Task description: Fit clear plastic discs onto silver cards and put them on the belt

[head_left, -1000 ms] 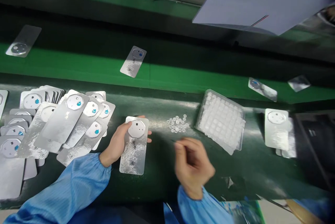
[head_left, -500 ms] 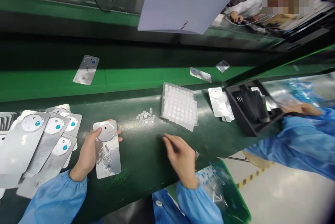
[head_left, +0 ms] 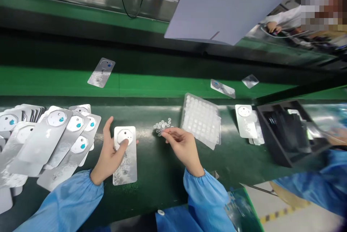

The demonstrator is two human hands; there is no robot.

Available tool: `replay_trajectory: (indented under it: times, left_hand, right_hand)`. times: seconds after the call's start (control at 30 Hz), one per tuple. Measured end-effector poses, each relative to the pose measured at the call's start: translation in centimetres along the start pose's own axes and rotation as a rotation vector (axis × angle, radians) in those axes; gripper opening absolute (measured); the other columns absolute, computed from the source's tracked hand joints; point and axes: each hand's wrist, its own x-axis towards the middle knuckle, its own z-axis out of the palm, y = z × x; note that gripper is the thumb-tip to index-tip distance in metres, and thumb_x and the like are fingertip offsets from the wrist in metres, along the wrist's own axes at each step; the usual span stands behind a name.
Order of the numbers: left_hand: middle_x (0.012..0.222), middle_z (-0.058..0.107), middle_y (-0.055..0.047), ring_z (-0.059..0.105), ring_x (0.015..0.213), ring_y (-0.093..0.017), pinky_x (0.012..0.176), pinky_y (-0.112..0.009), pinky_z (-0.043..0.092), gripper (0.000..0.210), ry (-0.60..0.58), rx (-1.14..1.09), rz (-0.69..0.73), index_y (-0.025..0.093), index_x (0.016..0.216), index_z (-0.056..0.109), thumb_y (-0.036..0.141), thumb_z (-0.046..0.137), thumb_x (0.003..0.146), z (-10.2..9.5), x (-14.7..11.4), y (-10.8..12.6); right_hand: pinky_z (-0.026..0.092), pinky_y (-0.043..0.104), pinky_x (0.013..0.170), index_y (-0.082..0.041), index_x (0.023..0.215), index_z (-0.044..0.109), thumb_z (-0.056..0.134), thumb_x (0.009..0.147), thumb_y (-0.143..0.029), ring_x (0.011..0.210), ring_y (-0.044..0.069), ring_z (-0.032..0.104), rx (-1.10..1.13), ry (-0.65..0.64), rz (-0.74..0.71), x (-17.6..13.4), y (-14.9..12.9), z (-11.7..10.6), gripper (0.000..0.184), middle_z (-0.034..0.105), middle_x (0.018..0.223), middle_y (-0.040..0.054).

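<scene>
My left hand [head_left: 110, 156] holds a silver phone back cover [head_left: 125, 167], its thumb across the round camera area and its index finger raised away. A fingertip shows past the cover's right edge. My right hand [head_left: 183, 145] is pinched at the near edge of a small pile of clear round pieces [head_left: 160, 125]. Whatever lies between its fingertips is too small to make out. Just beyond that hand, a clear tray [head_left: 200, 120] carries rows of whitish round pieces. Left of my left hand, several similar covers [head_left: 58, 145] with blue marks lie overlapped.
One cover [head_left: 101, 73] and a smaller silver strip [head_left: 222, 88] lie on the green ledge. More covers [head_left: 245, 120] are beside a black divided box [head_left: 284, 130]. A co-worker's blue sleeve [head_left: 317, 177] reaches in at right. A green bin [head_left: 248, 206] stands below the table edge.
My right hand has moved to the pile of clear pieces. My left thumb has shifted across the cover's round area, and the index finger is now raised. The view has turned left.
</scene>
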Motion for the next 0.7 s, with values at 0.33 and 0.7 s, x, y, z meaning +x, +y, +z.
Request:
replay_trajectory:
  times: [0.33,0.7]
  left_hand:
    - [0.089,0.079,-0.005,0.062,0.053,-0.017,0.055,-0.029,0.049,0.034,-0.044,0.331,0.058,0.023,0.122,0.072,0.042,0.060,0.097,-0.5,0.0,-0.7]
    - [0.102,0.081,-0.007,0.075,0.091,-0.028,0.080,-0.035,0.061,0.020,0.013,0.317,0.301,0.027,0.096,0.086,0.033,0.087,0.077,0.1,-0.1,-0.9]
  right_hand:
    - [0.046,0.027,0.055,-0.016,0.089,0.074,0.075,0.081,-0.060,0.065,0.017,0.059,0.137,0.002,0.157,-0.8,-1.8,0.7,0.044,0.069,0.078,0.0060]
    - [0.021,0.021,0.041,-0.017,0.072,0.067,0.083,0.073,-0.064,0.048,0.007,0.029,0.640,-0.502,0.422,-2.2,-4.7,4.5,0.049,0.042,0.055,-0.0065]
